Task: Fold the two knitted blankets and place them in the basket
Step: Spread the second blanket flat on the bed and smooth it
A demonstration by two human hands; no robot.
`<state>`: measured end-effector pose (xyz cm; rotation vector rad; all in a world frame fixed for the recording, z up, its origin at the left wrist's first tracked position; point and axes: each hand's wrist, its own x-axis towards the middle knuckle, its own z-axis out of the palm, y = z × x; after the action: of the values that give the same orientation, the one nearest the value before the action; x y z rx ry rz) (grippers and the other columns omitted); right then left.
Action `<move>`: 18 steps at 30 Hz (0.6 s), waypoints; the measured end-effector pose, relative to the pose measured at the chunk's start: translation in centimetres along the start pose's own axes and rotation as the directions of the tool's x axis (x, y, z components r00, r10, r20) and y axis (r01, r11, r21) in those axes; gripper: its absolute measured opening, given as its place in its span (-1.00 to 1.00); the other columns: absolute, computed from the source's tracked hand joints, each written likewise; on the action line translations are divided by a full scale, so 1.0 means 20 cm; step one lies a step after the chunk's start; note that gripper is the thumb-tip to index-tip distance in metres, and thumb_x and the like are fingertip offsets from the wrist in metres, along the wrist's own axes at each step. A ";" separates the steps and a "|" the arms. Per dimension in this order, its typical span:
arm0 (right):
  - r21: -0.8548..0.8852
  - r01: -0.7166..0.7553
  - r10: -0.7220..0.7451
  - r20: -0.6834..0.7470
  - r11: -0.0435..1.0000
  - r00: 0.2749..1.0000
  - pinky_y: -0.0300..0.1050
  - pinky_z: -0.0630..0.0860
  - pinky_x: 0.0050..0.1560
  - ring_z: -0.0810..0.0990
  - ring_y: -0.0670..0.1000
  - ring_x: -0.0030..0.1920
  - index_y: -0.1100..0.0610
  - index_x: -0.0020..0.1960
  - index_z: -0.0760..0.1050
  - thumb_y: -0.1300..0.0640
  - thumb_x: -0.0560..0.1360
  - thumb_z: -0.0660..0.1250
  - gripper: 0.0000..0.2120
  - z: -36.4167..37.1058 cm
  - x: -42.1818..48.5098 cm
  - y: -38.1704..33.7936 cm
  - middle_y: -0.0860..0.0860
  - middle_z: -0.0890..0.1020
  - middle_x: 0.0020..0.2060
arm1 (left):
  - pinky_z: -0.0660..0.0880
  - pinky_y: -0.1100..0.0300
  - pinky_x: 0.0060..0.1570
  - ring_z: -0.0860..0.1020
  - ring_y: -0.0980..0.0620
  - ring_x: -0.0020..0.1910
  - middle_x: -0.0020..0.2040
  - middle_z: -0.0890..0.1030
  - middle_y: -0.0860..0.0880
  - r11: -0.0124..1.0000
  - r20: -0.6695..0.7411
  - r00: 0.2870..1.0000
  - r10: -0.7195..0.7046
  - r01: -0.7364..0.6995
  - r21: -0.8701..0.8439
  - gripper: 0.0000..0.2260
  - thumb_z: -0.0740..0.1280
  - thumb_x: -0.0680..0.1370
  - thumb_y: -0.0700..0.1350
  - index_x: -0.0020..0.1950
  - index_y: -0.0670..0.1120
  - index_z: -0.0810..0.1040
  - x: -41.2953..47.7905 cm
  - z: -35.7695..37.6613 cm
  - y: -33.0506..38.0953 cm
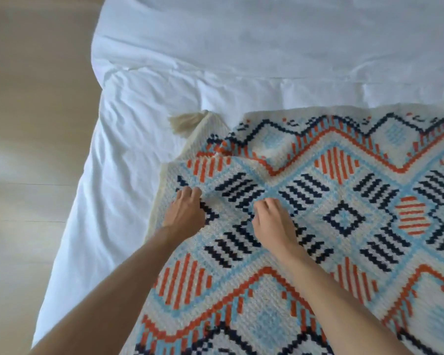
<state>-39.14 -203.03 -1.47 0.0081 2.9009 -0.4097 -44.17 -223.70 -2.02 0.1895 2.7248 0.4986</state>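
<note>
Forearms reach out over the blanket (344, 201), spread on the white bed (139, 149). Near the blanket's left edge the left hand (183, 212) pinches the knit; the right hand (272, 219), just inward, curls into it too. Folding seems barely begun: next, lift this side evenly and carry it across.

A wide bed (139, 155) under rumpled white cotton sheeting fills the view. A knitted blanket (344, 175) of cream wool, patterned with light-blue, navy and orange diamonds, lies spread over the bed's near right part, slightly puckered. Its cream tassel (187, 123) rests on the sheet at the blanket's far left corner, well short of the bed's left edge.
</note>
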 end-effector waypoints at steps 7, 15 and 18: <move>0.035 0.105 -0.100 -0.127 0.994 0.987 -0.04 0.47 0.14 0.51 0.07 0.09 0.23 0.22 0.47 0.26 0.54 0.20 -0.73 -0.09 0.57 -0.11 0.14 0.57 0.11 | 0.43 0.18 -0.16 0.42 -0.03 0.09 0.24 0.42 -0.13 0.998 -0.096 0.994 0.055 -0.055 -0.003 -0.66 0.20 0.56 -0.17 0.34 -0.13 0.31 0.47 -0.17 0.00; 0.029 0.203 -0.200 -0.076 0.979 0.977 0.03 0.25 0.38 0.35 0.09 0.36 0.19 0.41 0.29 0.39 0.49 0.22 -0.50 -0.08 1.13 -0.10 0.09 0.41 0.36 | 0.50 0.07 0.04 0.35 -0.17 0.34 0.44 0.26 -0.15 0.981 -0.091 0.979 0.180 -0.172 0.091 -0.52 0.21 0.48 -0.34 0.40 -0.16 0.29 1.00 -0.21 0.09; -0.027 0.235 -0.235 -0.026 0.972 0.972 0.06 0.24 0.40 0.37 0.12 0.34 0.22 0.38 0.32 0.44 0.43 0.25 -0.47 -0.05 1.25 -0.06 0.10 0.41 0.36 | 0.47 0.12 -0.01 0.40 -0.17 0.28 0.46 0.21 -0.11 0.958 -0.023 0.970 0.244 -0.237 0.161 -0.42 0.25 0.45 -0.38 0.44 -0.11 0.22 1.14 -0.17 0.11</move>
<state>-63.88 -204.60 -5.44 -0.3392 2.9444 -0.4160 -66.40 -218.40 -5.66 0.5635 2.7979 0.3536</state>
